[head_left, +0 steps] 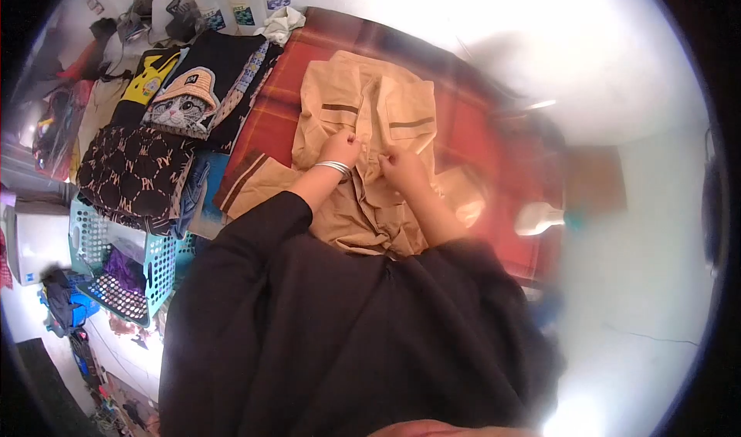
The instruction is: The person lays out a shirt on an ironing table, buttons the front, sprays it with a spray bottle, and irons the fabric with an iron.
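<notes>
A tan shirt (405,97) lies front side up on a red plaid cloth (270,105), with a dark brown stripe across each side of its chest. One sleeve, with a brown band at its end, spreads out to the left. My left hand (340,150), wearing pale bangles (335,167) at the wrist, pinches the left side of the shirt's front opening. Opposite it, my right hand (405,168) has its fingers closed on the right edge of the opening. The lower part of the shirt is bunched up against my body.
Folded clothes (185,101) are stacked left of the shirt, beside a patterned black pile (135,171). Below them stands a teal perforated basket (160,271). Plastic jugs (212,5) line the back. A white spray bottle (536,219) lies at the right edge.
</notes>
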{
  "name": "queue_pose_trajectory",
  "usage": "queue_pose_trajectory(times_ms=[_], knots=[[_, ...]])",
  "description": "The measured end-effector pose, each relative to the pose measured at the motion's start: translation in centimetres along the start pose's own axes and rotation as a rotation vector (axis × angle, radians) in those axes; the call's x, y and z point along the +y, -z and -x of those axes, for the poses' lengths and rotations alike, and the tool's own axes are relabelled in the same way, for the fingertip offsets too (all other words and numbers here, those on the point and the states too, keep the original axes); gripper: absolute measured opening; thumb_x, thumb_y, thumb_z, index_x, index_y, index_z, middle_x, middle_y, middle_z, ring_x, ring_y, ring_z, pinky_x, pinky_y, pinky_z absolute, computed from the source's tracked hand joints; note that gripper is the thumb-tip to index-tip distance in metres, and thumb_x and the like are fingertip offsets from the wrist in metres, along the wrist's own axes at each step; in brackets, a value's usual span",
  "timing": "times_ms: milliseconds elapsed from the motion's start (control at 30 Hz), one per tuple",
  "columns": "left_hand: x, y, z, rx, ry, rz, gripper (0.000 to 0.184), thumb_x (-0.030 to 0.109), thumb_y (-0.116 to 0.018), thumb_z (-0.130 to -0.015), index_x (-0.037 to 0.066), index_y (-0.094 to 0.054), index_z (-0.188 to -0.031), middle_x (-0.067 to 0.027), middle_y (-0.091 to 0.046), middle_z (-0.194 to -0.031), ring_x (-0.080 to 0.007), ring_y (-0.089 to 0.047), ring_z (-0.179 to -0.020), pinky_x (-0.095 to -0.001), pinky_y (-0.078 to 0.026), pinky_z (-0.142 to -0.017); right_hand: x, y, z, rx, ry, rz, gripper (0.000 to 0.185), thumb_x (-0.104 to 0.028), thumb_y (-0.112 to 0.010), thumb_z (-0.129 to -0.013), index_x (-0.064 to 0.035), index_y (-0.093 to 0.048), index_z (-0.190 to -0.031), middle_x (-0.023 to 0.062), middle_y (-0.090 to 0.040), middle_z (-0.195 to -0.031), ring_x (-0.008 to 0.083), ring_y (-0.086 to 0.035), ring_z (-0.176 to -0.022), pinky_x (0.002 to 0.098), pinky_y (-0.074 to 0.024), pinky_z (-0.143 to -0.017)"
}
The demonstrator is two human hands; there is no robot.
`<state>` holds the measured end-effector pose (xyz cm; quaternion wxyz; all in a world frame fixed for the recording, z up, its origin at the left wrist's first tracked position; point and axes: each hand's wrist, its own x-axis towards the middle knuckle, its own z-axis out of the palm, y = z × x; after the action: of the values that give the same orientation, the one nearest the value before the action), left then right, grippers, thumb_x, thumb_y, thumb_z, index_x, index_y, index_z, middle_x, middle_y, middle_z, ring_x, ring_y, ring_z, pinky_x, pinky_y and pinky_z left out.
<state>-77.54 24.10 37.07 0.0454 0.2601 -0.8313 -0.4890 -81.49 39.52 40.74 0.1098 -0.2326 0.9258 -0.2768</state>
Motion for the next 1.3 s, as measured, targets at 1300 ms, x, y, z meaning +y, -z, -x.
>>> queue_pose_trajectory(times_ms=[1300], knots=[[0.1,0.1,1.7,0.071,-0.105,0.066,0.031,0.031,-0.058,-0.078,0.0,-0.059,-0.081,-0.0138,-0.061,-0.071,-0.0236,-0.059,-0.066,-0.0333,-0.046,-0.062,0.5,-2.1,-2.2,0.046,-0.055,-0.057,0.026,-0.024,-0.064,-0.077,-0.006,-0.063,-0.097,0.0117,-0.066,-0.084,0.02,-0.063,-0.075,0.0299,-0.0479,-0.066]])
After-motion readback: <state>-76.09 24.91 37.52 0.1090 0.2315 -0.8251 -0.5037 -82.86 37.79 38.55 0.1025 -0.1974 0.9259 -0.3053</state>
